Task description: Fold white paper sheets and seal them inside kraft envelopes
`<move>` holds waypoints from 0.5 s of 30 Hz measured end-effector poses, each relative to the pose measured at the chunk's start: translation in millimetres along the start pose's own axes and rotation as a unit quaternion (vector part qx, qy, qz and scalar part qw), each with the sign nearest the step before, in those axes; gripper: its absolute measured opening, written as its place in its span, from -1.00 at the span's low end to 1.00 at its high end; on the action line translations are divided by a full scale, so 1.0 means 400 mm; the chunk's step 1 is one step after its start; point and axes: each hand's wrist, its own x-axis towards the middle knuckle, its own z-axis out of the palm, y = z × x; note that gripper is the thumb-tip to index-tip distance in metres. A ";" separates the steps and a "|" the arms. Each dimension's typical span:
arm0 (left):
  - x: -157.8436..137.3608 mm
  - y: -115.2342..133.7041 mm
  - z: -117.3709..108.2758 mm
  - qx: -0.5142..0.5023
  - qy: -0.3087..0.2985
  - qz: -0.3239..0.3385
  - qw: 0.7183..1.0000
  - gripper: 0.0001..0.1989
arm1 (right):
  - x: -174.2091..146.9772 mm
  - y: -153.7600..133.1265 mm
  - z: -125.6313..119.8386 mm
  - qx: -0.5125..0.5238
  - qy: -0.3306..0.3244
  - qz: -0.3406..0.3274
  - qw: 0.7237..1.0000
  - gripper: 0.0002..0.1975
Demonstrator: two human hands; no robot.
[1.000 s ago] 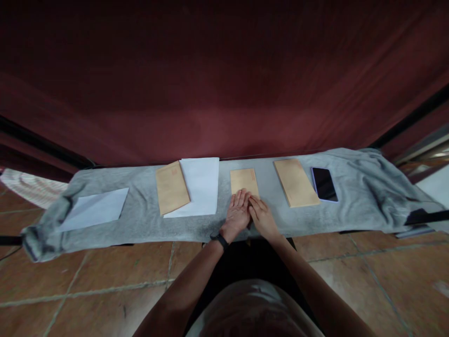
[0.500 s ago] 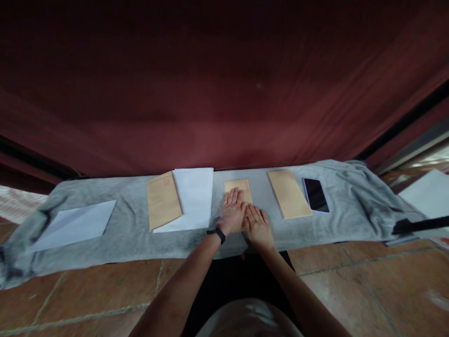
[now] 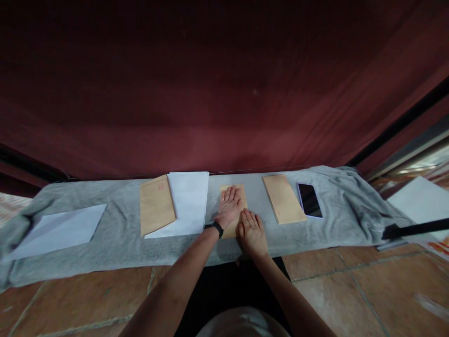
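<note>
A brown paper envelope (image 3: 229, 231) lies flat in the middle of the grey cloth, partly covered by my hands. My left hand (image 3: 229, 204), with a black band at the wrist, rests flat on its upper part with the fingers stretched out. Lower down, my right hand (image 3: 253, 232) lies palm down along the envelope's right edge, fingers extended. Neither hand is wrapped around anything. To the right sits a thick stack of brown envelopes (image 3: 284, 199). On the left another brown envelope (image 3: 156, 204) overlaps white paper sheets (image 3: 191, 201).
A phone (image 3: 310, 200) with a purple edge lies right of the stack. More white paper (image 3: 63, 230) is at the far left of the grey cloth (image 3: 119, 243). A dark red curtain-like surface (image 3: 224, 150) rises behind. A black bar (image 3: 417, 228) juts in at right.
My left hand has shifted slightly up the envelope relative to my right hand, and the two are now farther apart. The whole view has shifted a little.
</note>
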 end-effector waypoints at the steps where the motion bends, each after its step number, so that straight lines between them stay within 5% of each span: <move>1: -0.003 0.009 0.003 -0.004 0.000 0.031 1.000 -0.45 | -0.001 0.001 0.002 0.003 0.003 0.002 1.000 -0.53; 5: -0.015 0.022 0.011 -0.013 0.010 0.096 0.995 -0.49 | -0.003 0.005 0.009 0.017 0.011 0.005 1.000 -0.54; 15: -0.077 -0.035 -0.004 0.015 0.040 0.091 0.995 -0.42 | -0.005 0.011 0.009 0.029 0.001 0.001 1.000 -0.49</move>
